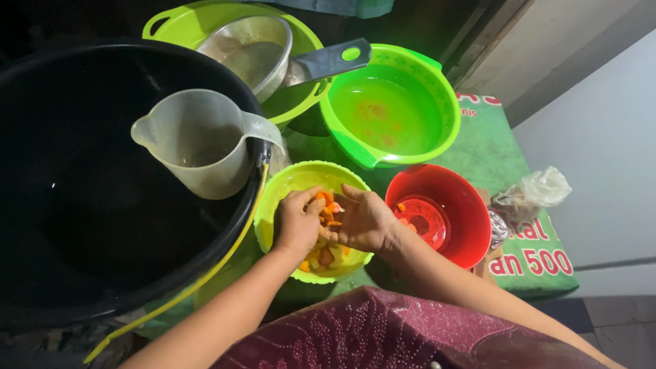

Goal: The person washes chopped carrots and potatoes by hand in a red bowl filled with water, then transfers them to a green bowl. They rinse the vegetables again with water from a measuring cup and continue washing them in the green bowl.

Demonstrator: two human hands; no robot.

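A small light-green bowl [290, 181] sits in front of me with several cut orange and yellow vegetable pieces [326, 256] inside. Both my hands are over it. My left hand [298, 222] curls its fingers over the pieces. My right hand [364, 220] meets it from the right, fingertips touching orange pieces [331, 206] between the two hands. Whether either hand grips a piece firmly is hard to tell, as the fingers hide most of it.
A large black basin [82, 205] fills the left, with a clear plastic jug [198, 143] on its rim and a yellow hose [225, 253] beside it. Behind are a green tub [389, 113] of water, a metal strainer [256, 51], a red bowl [437, 212] and a plastic bag [536, 191].
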